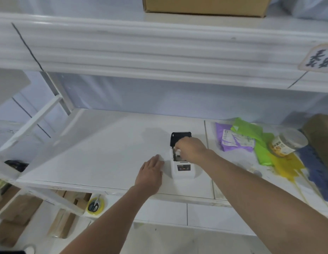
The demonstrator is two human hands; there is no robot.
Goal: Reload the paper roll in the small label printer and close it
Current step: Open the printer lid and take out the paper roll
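A small white label printer (183,171) stands on the white shelf (97,154), its black lid (179,137) tipped up and back. My right hand (191,150) reaches into the open bay from the right, fingers closed around a white paper roll (177,150) that sits partly inside the bay. My left hand (150,173) lies flat on the shelf just left of the printer, fingers together, fingertips close to the printer's side; whether they touch it is unclear.
To the right lie purple, green, yellow and blue plastic bags (251,142) and a tipped clear jar (287,143). A brown box (320,132) stands far right. An upper shelf beam (159,52) overhangs. Scissors in a yellow tape roll (95,205) sit below.
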